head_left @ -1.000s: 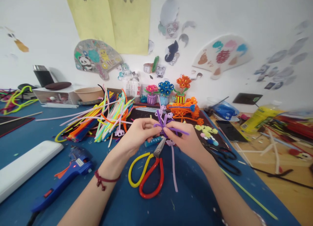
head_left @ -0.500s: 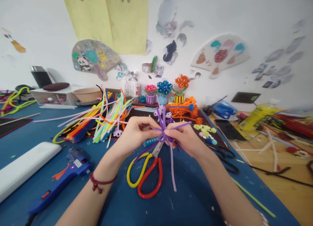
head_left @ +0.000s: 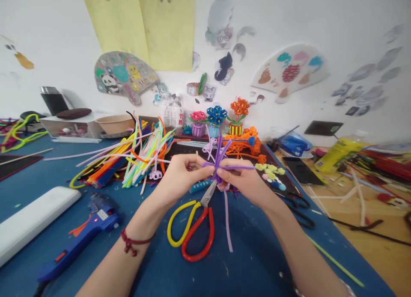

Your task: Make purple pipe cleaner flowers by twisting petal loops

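Between my two hands is a cluster of purple pipe cleaners (head_left: 218,153), joined at a centre with several ends sticking up and out to the right. My left hand (head_left: 189,172) pinches it from the left with thumb and fingers. From the right, my right hand (head_left: 239,177) pinches the same cluster, thumb close to the centre. Below them lie scissors (head_left: 197,233) with one yellow and one red handle, blades pointing up under the hands. A pale lilac pipe cleaner (head_left: 227,224) lies beside the scissors, its upper end near a pale flower partly hidden by my right hand.
A blue glue gun (head_left: 86,233) and a long white case (head_left: 35,224) lie at left. Bundled colourful pipe cleaners (head_left: 144,153) lie behind. Potted pipe-cleaner flowers (head_left: 216,117) stand by the wall. At right are a phone (head_left: 302,170) and a yellow bottle (head_left: 338,153).
The purple cluster has turned in my fingers, and its ends now point more up and to the right. A purple end that hung down at lower left no longer shows there.
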